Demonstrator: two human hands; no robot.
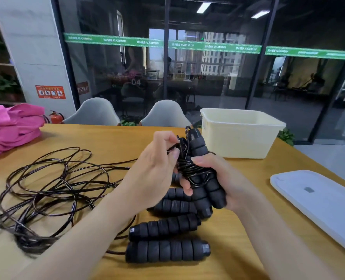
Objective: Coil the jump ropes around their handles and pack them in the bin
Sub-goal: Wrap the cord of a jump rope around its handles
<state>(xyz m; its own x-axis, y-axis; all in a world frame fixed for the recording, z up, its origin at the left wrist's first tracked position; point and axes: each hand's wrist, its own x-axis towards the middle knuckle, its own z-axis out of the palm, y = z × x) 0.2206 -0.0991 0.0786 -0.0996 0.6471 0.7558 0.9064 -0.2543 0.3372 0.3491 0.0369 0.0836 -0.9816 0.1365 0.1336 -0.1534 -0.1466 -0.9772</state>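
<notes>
Starting nearest, two loose handles (167,250) are recorded lying on the desk (111,138), cords still attached. To the left, a slack tangle of rope (52,188) is spread over the desk, uncoiled. Above these, a handle pair (204,178) is held upright over the desk: the right hand (224,182) is wrapped round both handles and the cord wound on them; the left hand (157,168) has its fingers (174,153) pinching the cord end at the bundle's top. This coil is judged nearly finished; nothing can be seen inside the bin (240,134), so packing seems not yet begun, with the other ropes left to wind. At the right, a white lid (317,199) lies by the desk edge. Farther right, the bin stands open near the far edge, close to the bundle, with bare desk between. A pink cloth (12,128) is noted far left.
</notes>
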